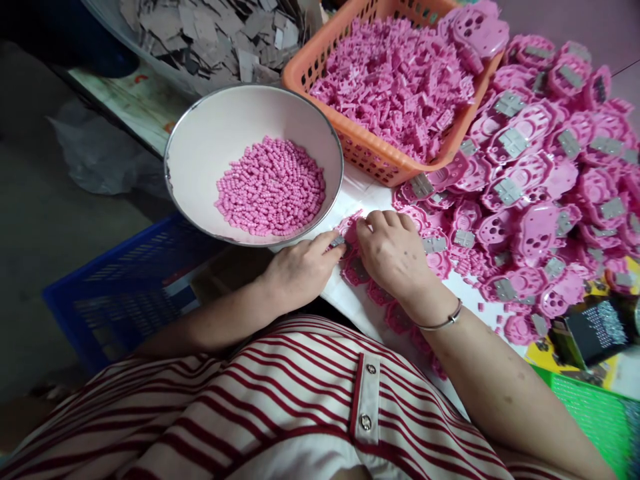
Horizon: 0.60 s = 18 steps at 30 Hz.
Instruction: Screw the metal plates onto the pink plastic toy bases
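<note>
My left hand grips the near-left edge of a pink plastic casing that has a small grey plate on it. My right hand is closed over the casing's right side with its fingers curled down. Whatever its fingertips pinch is hidden beneath them. More pink casings lie in a row along the table edge, running under my right forearm. Just beyond my left hand stands a white bowl holding a heap of small ridged pink pieces.
An orange basket of small pink parts stands at the back. To the right is a large pile of pink casings with grey plates. Small dark box and green basket sit at right; a blue crate is lower left.
</note>
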{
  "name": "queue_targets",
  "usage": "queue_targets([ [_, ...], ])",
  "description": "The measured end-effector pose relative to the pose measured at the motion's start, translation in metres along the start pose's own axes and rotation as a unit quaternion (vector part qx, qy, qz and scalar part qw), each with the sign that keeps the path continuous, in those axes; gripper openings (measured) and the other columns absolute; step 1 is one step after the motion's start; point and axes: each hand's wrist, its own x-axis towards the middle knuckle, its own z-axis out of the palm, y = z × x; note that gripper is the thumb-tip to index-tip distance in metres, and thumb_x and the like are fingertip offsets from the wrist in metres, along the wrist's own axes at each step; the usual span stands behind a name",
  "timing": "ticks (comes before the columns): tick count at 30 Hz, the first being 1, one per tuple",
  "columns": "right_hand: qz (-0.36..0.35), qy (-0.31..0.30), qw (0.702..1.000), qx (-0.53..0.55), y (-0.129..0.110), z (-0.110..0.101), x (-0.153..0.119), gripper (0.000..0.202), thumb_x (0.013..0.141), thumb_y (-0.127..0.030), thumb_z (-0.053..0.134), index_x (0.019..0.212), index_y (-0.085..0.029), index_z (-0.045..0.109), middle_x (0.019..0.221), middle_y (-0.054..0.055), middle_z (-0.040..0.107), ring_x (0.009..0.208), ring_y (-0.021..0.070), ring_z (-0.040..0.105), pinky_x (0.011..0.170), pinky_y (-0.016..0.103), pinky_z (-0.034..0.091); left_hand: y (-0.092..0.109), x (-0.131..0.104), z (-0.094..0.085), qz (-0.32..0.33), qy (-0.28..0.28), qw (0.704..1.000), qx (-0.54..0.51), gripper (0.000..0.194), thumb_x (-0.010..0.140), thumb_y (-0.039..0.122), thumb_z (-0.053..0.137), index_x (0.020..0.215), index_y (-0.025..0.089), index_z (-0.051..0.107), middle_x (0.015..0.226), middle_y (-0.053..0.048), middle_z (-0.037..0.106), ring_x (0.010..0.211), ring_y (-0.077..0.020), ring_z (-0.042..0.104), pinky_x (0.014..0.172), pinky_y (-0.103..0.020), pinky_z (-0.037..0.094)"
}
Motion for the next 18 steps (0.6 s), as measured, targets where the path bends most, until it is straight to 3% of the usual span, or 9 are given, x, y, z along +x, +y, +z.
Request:
queue_targets([
  [3, -0.041, 0.011, 0.999, 0.004, 0.001, 0.001, -0.002, 0.033, 0.097, -0.018, 0.033, 0.098, -0.015, 0.065, 0.098, 0.015, 0.063, 0.092, 0.0271, 0.049, 0.078, 0.041, 0.029, 0.001, 0.0, -0.002, -0.011, -0.02, 1.0, 0.002, 0.033, 0.094, 0.011, 0.051, 0.118, 0.021, 0.072, 0.131, -0.007, 0.066, 0.085, -0.0196, 0.074, 0.068, -0.029, 0.061],
  [10, 0.102, 0.02, 0.985, 0.139, 0.001, 0.018, 0.004, 0.03, 0.096, -0.021, 0.04, 0.098, -0.011, 0.068, 0.098, 0.016, 0.064, 0.086, 0.0233, 0.053, 0.077, 0.036, 0.037, 0.005, 0.0, -0.006, -0.018, -0.025, 1.0, 0.001, 0.033, 0.095, 0.012, 0.051, 0.119, 0.021, 0.07, 0.134, -0.007, 0.064, 0.093, -0.0203, 0.072, 0.078, -0.03, 0.06],
  [18, 0.11, 0.051, 0.981, 0.153, 0.004, 0.02, 0.003, 0.033, 0.097, -0.024, 0.04, 0.105, -0.014, 0.07, 0.098, 0.014, 0.067, 0.089, 0.0229, 0.056, 0.08, 0.035, 0.04, 0.005, 0.001, -0.007, -0.025, -0.042, 0.999, -0.008, 0.034, 0.095, 0.013, 0.05, 0.121, 0.021, 0.069, 0.134, -0.007, 0.064, 0.096, -0.0217, 0.072, 0.081, -0.033, 0.061],
])
